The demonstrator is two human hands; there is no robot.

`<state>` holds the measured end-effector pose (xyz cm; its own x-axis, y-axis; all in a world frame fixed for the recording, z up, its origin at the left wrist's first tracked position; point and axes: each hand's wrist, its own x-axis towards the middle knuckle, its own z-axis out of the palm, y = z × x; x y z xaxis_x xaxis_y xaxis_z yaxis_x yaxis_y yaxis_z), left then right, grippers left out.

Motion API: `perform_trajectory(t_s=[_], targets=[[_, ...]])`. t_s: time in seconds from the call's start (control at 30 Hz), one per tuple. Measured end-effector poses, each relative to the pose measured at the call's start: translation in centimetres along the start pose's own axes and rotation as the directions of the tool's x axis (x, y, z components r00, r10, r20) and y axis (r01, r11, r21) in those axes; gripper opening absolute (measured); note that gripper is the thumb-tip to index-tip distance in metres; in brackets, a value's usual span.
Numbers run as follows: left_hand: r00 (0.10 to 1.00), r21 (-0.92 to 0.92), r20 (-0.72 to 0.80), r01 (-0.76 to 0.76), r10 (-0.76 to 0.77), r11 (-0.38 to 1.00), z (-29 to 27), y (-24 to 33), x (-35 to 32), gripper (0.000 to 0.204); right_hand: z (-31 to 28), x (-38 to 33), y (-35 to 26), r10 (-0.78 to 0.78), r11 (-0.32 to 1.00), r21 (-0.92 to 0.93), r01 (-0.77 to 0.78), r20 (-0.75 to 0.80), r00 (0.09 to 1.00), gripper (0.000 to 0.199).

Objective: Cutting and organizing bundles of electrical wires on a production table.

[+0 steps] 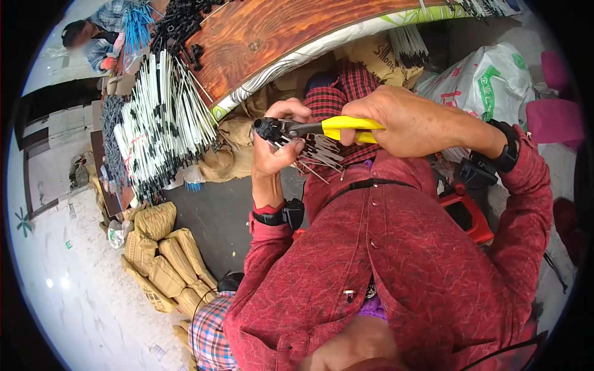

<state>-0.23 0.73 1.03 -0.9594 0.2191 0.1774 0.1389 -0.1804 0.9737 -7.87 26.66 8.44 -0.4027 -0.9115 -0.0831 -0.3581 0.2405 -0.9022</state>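
right hand (399, 120): grasping pliers, fingers wrapped round the handles; forearm from the right.
left hand (267, 159): pinching black part between thumb and fingers; just left of the pliers.
pliers (354, 123): yellow handles, dark metal head pointing left, at the black part; whether the jaws bite on it, cannot tell.
black part (267, 128): small, dark, round-ended; held above the lap, in the middle of the scene, at the left end of the pliers.
thin rods (325, 157): loose cluster, greyish, over the lap, just on the near side of the hands.
checked cloth (325, 99): red and black, over the legs, beyond the rods.
wristbands (293, 214): black, one on each wrist.
table (253, 46): reddish-brown wood, far side; edge cover (297, 57) white, grey and green.
white rods (164, 108): large heap, dark tips, left of the table.
blue rods (137, 26): bunch, far left.
black fittings (175, 26): pile, far left, beside the blue rods.
grey fittings (112, 123): pile, left of the white rods.
co-worker (102, 37): seated far left.
paper packets (166, 266): brown, stacked on the left.
sack (507, 77): white with green print, far right.
stool (476, 216): red, on the right, beside the person.
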Motion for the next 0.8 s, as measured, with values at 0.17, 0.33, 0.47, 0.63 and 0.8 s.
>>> perform_trajectory(t_s=[0.17, 0.33, 0.47, 0.63, 0.8], targets=[[1.000, -0.018, 0.013, -0.006, 0.007, 1.000, 0.3, 0.6, 0.3, 0.050, -0.5, 0.4, 0.2, -0.006, 0.990, 0.141, -0.002, 0.049, 0.999, 0.032], [0.999, 0.012, -0.023, 0.023, -0.022, 1.000, 0.5, 0.7, 0.5, 0.051, -2.0, 0.8, -1.2, 0.175, 0.969, 0.138, -0.204, 0.199, 0.964, 0.026], [0.998, 0.032, -0.040, 0.044, -0.043, 0.999, 0.5, 0.8, 0.4, 0.052, -3.5, 1.3, -2.7, 0.265, 0.933, 0.164, -0.320, 0.287, 0.920, 0.027], [0.995, 0.040, -0.073, 0.072, -0.069, 0.997, 0.5, 0.4, 0.6, 0.053, -4.2, 1.8, -3.3, 0.314, 0.908, 0.177, -0.380, 0.310, 0.897, 0.029], [0.993, 0.028, -0.102, 0.060, -0.057, 0.998, 0.5, 0.6, 0.5, 0.053, -3.5, 1.9, -2.5, 0.257, 0.922, 0.217, -0.321, 0.276, 0.926, 0.024]])
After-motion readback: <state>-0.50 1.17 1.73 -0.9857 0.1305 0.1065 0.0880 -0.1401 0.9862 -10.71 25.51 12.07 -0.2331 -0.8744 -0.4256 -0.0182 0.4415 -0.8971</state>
